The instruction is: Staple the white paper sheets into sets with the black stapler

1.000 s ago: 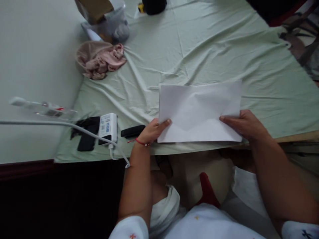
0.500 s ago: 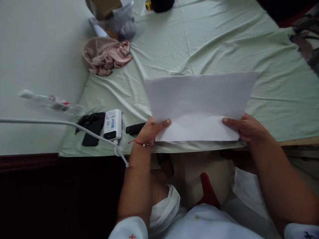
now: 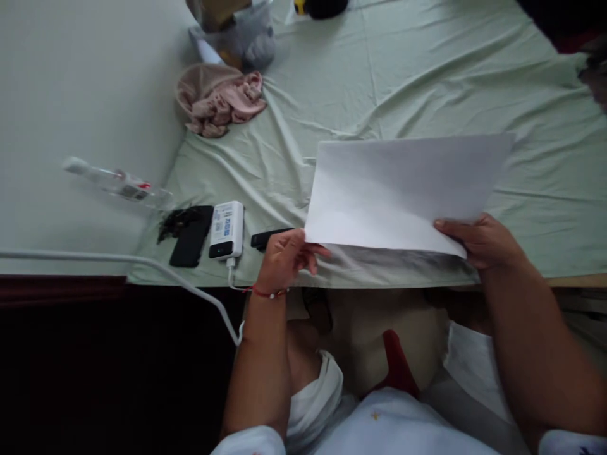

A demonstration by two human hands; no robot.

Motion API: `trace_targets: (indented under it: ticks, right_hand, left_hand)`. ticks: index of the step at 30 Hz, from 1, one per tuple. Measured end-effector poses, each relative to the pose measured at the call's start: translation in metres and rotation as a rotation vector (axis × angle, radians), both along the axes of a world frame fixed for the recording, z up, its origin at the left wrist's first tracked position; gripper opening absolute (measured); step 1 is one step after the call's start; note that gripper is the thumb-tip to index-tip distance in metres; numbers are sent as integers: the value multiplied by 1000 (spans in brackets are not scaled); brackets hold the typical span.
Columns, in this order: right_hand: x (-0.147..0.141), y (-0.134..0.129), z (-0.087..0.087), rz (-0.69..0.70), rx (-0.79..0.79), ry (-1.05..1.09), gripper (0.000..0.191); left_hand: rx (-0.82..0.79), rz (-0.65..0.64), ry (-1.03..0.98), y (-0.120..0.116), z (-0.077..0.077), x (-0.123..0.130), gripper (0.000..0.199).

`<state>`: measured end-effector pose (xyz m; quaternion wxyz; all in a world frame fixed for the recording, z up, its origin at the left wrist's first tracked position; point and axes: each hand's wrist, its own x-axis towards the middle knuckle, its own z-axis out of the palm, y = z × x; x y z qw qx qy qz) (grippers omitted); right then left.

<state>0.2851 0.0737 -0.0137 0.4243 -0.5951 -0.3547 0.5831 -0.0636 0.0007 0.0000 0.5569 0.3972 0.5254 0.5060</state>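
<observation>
A white sheet of paper (image 3: 403,189) is held above the green cloth, its near edge lifted toward me. My right hand (image 3: 481,241) grips its near right corner, thumb on top and fingers underneath. At the near left corner, my left hand (image 3: 287,256) pinches the paper between thumb and forefinger, the other fingers spread below the edge. A red string bracelet (image 3: 270,294) circles my left wrist. Just behind that hand lies a black narrow object (image 3: 270,238), partly hidden by it.
Left of my left hand lie a white power bank (image 3: 227,229) with a cable plugged in, a black phone (image 3: 192,237) and a clear bottle (image 3: 118,183). Pink cloth (image 3: 222,101) and a plastic bag (image 3: 249,38) sit farther back. Green cloth (image 3: 441,76) covers the surface.
My left hand has shifted its hold from the near edge to the left corner, with its fingers now showing. The paper has turned slightly, and the view has moved left.
</observation>
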Motion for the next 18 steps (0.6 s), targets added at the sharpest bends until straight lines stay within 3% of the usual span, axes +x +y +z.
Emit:
trace_targets:
  ticks: [6,10,13,16,18]
  right_hand:
    - [-12,1,-6,22,-27,8,32]
    - [-18,1,-3,46,-42,-19,26]
    - [-22,0,0,62,-49,-40,24]
    - [-26,-2,1,84,-38,-73,24]
    - [-28,-3,-1,100,-31,-81,25]
  left_hand:
    - [304,639,6,4,-5,-14,41]
    - [370,888,206,12,-14,-19,39]
    - [382,931,500,14,-21,-26,35]
    - [328,812,826,16,-33,-37,32]
    - [242,724,941,18,-43,-44,30]
